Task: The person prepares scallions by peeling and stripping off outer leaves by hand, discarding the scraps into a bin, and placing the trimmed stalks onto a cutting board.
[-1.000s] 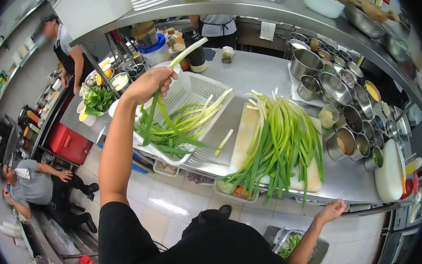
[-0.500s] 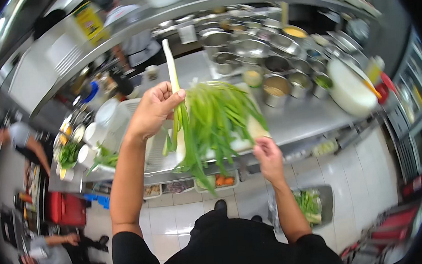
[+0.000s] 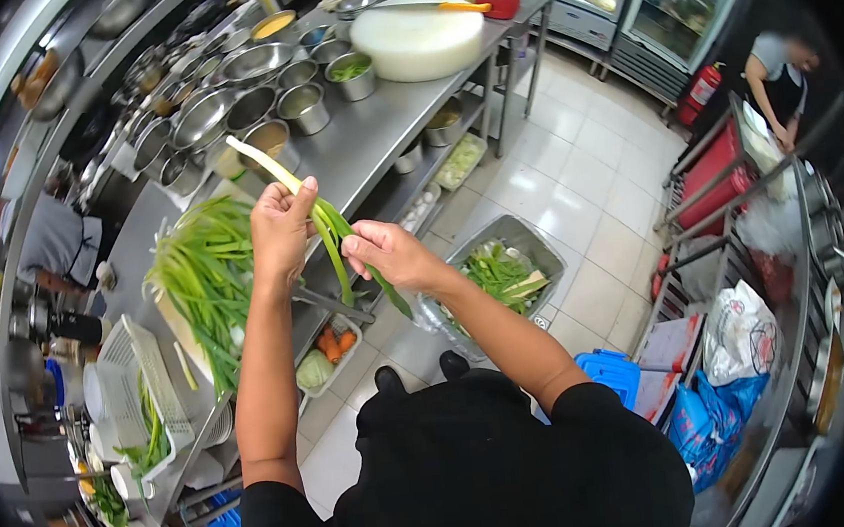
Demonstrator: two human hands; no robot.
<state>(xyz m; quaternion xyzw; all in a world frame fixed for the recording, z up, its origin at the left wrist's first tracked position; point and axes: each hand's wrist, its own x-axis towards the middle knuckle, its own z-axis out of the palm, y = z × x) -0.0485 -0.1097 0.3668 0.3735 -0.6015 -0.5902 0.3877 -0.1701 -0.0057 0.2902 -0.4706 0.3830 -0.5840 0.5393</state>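
My left hand (image 3: 281,231) is closed round a leek (image 3: 262,159), its pale stalk slanting up and left, its green leaves hanging down to the right. My right hand (image 3: 393,254) pinches those leaves just below the left hand. To the left, a heap of leeks (image 3: 204,272) lies on a white cutting board (image 3: 179,330) on the steel counter (image 3: 370,132). Below and right of my hands, a grey bin (image 3: 525,234) on the floor holds green and pale leaf trimmings (image 3: 498,275).
A white perforated basket (image 3: 129,359) stands left on the counter. Metal pots (image 3: 303,108) crowd its far side, near a thick round white block (image 3: 417,38) with a knife (image 3: 450,5) on top. Vegetable containers (image 3: 330,357) sit underneath. Co-workers (image 3: 778,87) stand right and left.
My view has swung right, towards the floor bin. The left hand still holds the leek; my right hand has come from beside the heap to grip its leaves.
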